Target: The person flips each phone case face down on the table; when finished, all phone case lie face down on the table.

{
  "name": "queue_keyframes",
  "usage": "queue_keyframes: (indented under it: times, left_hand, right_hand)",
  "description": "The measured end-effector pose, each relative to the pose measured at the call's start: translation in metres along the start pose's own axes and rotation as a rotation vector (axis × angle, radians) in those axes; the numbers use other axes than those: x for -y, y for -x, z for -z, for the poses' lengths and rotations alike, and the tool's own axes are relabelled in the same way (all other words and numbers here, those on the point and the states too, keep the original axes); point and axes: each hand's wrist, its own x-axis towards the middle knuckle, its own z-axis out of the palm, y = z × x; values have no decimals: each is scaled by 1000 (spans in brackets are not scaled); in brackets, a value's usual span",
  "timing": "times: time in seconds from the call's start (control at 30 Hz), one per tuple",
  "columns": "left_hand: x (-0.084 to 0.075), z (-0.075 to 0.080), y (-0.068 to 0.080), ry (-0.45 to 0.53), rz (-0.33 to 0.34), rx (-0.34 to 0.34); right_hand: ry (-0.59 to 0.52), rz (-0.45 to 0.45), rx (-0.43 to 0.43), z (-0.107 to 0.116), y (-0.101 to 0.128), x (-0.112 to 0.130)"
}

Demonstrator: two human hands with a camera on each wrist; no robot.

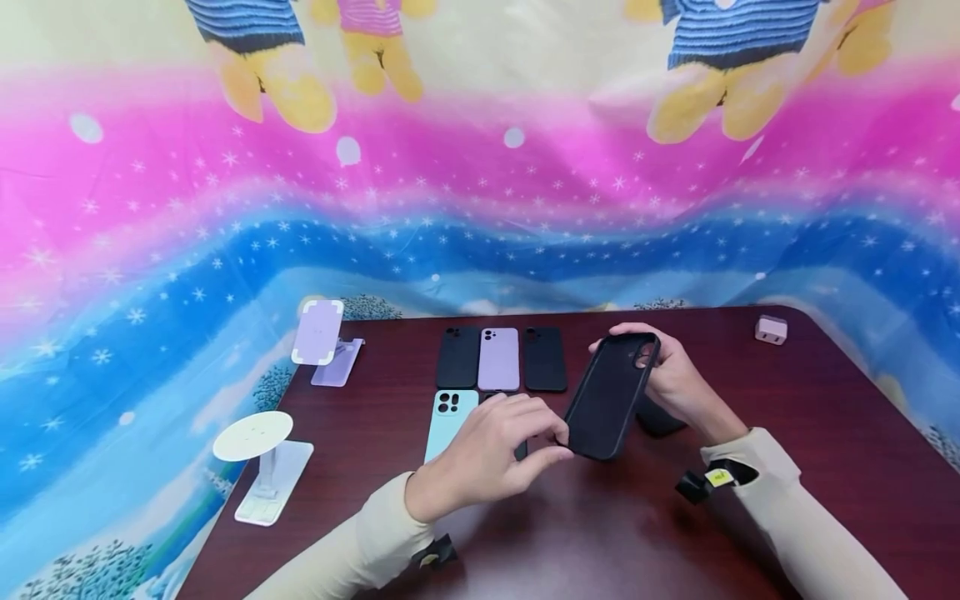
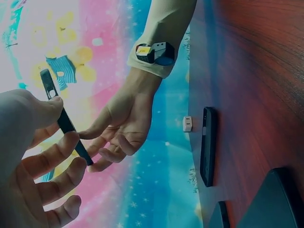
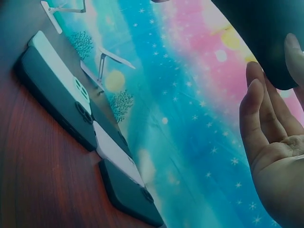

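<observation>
A black phone case point(image 1: 606, 404) is held up over the table, tilted, its hollow inner side facing the head camera. My right hand point(image 1: 678, 375) grips its upper end beside the camera cutout. At the lower left corner, my left hand point(image 1: 491, 454) pinches the edge between thumb and fingers. In the left wrist view the case point(image 2: 67, 124) appears edge-on between both hands. Behind it lie a black case point(image 1: 457, 358), a lilac case point(image 1: 499, 360) and another black case point(image 1: 545, 358). A light-blue case point(image 1: 448, 427) and a dark one, mostly hidden, lie by my left hand.
Another black case point(image 1: 658, 417) lies under my right hand. On the table's left side stand a lilac phone stand point(image 1: 318, 333) and a white stand with a round top point(image 1: 253, 436). A white charger plug point(image 1: 771, 331) sits at the back right. A patterned curtain point(image 1: 480, 183) hangs behind.
</observation>
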Motion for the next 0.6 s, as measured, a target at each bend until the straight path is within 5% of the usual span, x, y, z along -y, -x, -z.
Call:
queue_keyframes:
  times: [0.27, 0.6]
  left_hand:
    - [0, -1, 0, -14, 12, -19]
    - [-1, -2, -1, -96, -123, 8]
  right_hand:
    - [85, -89, -60, 1, 3, 0]
    - [229, -146, -98, 0, 3, -2]
